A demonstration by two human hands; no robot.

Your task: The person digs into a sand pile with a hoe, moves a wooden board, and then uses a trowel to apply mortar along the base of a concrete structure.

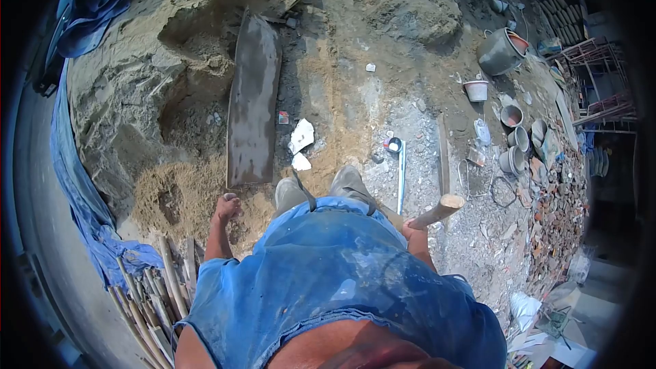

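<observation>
My right hand point(410, 230) is wrapped round a thick wooden handle point(439, 210), whose blunt end points up to the right. What the handle's other end carries is hidden by my body. My left hand point(227, 206) hangs at my left side with its fingers curled, and I make out nothing in it. Just ahead of that hand lies a long board point(254, 102), grey and smeared with wet patches. Loose sand point(174, 195) is heaped beside it. Between my hands are my grey boots point(352, 183), planted on the sandy ground.
A large sand pile point(130, 96) rises on the left, with a blue tarp point(85, 184) along its edge and wooden poles point(147, 307) below. Several buckets point(502, 53) stand to the right, near broken rubble point(557, 225). A white pipe point(401, 178) and white fragments point(301, 136) lie ahead.
</observation>
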